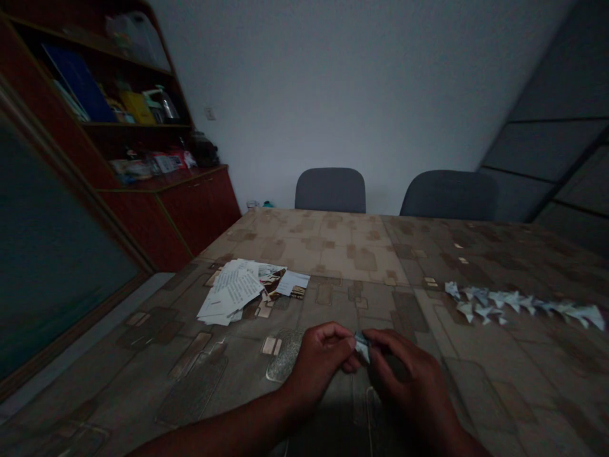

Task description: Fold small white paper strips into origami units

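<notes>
Near the front middle of the table, my left hand (324, 355) pinches the left side of a small folded paper (363, 350). My right hand (409, 368) has its thumb and fingers closed on the same paper from the right. The paper is pale with a darker upper edge; its exact shape is partly hidden by my fingers. Toward the left lies a loose pile of printed paper sheets (233, 292), with a few darker pieces at its right side. Several small folded paper pieces (518, 301) with pointed corners stand in uneven rows on the right.
A patterned cloth covers the table (333, 244). Two grey chairs (330, 189) stand behind its far edge, against a pale wall. At the left is a red-brown cabinet (185, 209) with shelves holding folders, bags and a kettle.
</notes>
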A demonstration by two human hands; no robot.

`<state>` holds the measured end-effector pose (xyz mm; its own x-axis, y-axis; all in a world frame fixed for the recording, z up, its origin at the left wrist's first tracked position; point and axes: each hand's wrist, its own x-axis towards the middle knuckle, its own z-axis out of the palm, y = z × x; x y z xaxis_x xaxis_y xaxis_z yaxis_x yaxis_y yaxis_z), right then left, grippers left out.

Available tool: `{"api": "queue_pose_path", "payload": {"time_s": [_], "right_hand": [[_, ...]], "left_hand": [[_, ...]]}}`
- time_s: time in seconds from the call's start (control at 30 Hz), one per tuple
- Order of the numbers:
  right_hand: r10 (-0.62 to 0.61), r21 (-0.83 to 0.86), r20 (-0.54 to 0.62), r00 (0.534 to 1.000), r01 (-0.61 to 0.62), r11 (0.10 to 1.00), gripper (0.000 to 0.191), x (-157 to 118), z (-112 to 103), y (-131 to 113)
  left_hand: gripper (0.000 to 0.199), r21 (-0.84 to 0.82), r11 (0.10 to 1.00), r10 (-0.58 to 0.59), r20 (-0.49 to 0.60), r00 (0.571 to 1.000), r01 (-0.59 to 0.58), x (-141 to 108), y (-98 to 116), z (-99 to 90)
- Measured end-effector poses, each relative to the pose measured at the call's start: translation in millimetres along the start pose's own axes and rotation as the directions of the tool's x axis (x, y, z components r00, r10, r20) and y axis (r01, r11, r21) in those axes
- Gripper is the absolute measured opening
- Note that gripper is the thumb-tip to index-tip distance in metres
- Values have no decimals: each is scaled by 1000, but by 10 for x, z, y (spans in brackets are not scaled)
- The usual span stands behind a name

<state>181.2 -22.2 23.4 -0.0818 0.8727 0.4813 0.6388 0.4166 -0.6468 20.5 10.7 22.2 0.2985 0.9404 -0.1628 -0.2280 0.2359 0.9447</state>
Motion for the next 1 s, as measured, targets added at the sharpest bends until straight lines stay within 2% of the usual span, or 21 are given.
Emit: {"api": "queue_pose_path", "payload": {"time_s": [0.47, 0.83, 1.0], "right_hand": [[60, 98, -23, 998, -58, 994, 19, 12, -30, -33], [127, 197, 45, 991, -134, 971, 20, 8, -43, -11], [155, 213, 43, 987, -161, 964, 20, 24, -49, -39]], "left_hand": [[22, -16, 1000, -13, 14, 1000, 13, 1, 18, -5], [28, -144, 989, -37, 46, 998, 43, 25, -15, -31], [29, -103, 994, -17, 41, 999, 21, 20, 7, -33]]}}
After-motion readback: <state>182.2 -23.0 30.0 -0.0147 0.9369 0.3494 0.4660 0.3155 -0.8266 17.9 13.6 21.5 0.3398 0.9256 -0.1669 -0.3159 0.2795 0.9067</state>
